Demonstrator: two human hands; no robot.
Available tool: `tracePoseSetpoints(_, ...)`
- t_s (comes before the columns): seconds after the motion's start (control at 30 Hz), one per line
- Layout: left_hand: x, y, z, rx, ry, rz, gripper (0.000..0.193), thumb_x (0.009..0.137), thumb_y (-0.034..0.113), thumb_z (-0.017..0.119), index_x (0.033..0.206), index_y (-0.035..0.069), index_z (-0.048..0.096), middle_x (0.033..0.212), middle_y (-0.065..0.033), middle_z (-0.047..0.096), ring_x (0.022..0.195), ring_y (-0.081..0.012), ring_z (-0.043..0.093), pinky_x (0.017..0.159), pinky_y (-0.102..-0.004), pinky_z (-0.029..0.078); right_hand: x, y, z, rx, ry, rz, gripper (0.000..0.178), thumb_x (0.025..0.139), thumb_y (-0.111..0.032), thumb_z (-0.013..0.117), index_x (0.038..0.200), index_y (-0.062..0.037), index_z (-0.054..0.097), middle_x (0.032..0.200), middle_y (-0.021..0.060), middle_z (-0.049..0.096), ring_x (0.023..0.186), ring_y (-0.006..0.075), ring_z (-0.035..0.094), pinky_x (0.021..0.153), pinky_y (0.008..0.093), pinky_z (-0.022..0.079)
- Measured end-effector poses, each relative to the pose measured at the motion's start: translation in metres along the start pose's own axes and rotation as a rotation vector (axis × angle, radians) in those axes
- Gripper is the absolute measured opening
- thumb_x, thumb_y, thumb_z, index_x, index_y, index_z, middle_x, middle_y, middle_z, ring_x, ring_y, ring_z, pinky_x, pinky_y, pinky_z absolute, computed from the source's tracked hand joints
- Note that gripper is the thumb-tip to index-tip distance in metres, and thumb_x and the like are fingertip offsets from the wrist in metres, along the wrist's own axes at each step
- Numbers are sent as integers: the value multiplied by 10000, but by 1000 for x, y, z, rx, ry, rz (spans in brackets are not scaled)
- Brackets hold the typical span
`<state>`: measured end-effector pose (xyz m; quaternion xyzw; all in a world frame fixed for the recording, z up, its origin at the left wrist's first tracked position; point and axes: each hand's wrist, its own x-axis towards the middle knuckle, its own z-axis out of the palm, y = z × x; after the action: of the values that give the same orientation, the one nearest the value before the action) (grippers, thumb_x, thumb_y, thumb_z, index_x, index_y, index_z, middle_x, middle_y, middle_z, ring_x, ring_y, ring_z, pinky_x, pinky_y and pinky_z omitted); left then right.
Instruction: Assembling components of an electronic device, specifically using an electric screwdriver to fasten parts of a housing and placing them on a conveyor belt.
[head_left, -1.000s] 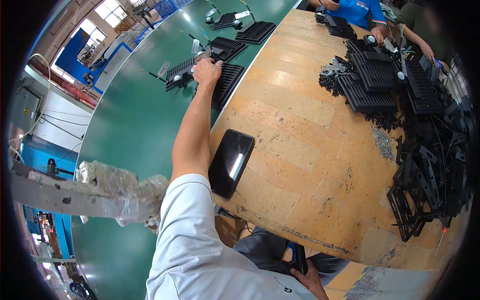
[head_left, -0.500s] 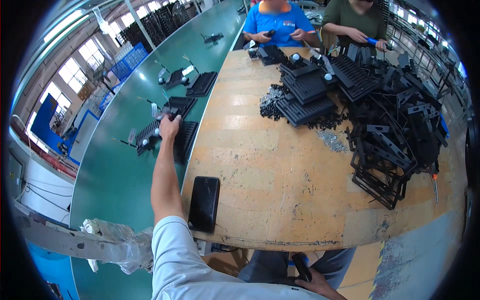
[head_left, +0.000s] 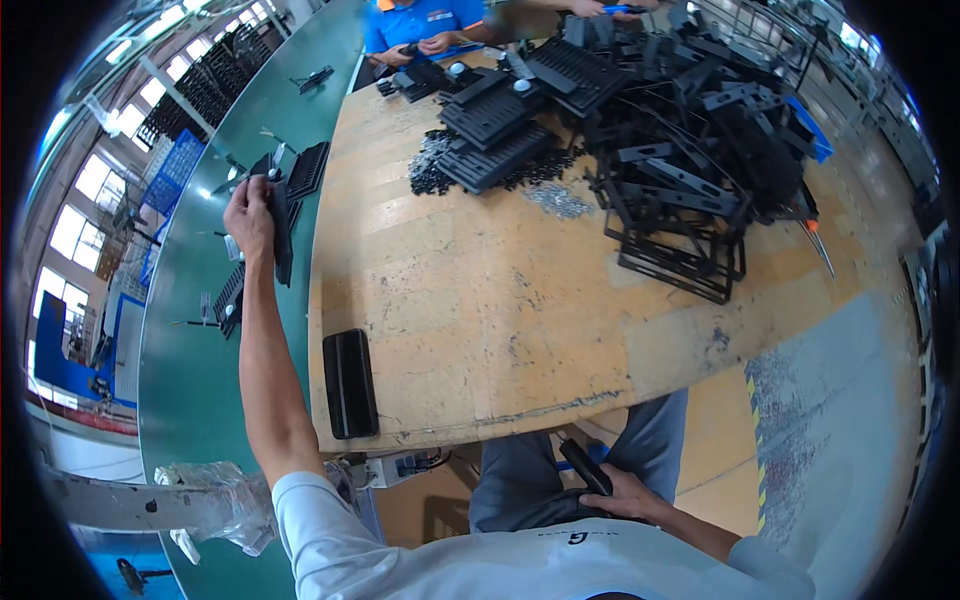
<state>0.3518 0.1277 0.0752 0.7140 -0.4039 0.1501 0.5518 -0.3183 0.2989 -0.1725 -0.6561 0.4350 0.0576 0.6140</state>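
My left hand reaches over the green conveyor belt on the left. Its fingers are closed on the edge of a black finned housing, which is tilted up on its side beside the table's edge. Another finned housing lies just beyond it on the belt, and one more sits nearer, left of my forearm, with a wire sticking out. Down at my lap, my right hand is wrapped round a black cylindrical tool; its working end cannot be made out.
A black phone lies on the wooden table near its left edge. Farther back are stacked housings, small screws and a heap of black brackets. A screwdriver lies at right. Two people work across the table.
My left hand has gripped a finned housing on the belt and tilted it up. The view has shifted right, and more of my right hand and the black tool shows.
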Motion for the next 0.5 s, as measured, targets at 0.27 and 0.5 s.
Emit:
tracePoseSetpoints(0.27, -184, 182, 50, -226, -856, 495, 207, 1011, 119, 545, 972, 12, 717, 966, -116, 728, 922, -223, 686, 860, -339, 525, -42, 4, -10, 92, 90, 12, 740, 825, -548, 802, 1247, 6, 553, 809, 131, 663, 701, 223, 678, 659, 373, 538)
tracePoseSetpoints(0.5, -314, 238, 75, -320, -1013, 881, 100, 888, 39, 676, 978, 5, 703, 1002, -123, 715, 973, -315, 682, 1002, -488, 494, -64, 7, -10, 250, 110, 81, 715, 834, -550, 794, 1245, -11, 567, 837, 114, 664, 716, 205, 675, 669, 361, 531)
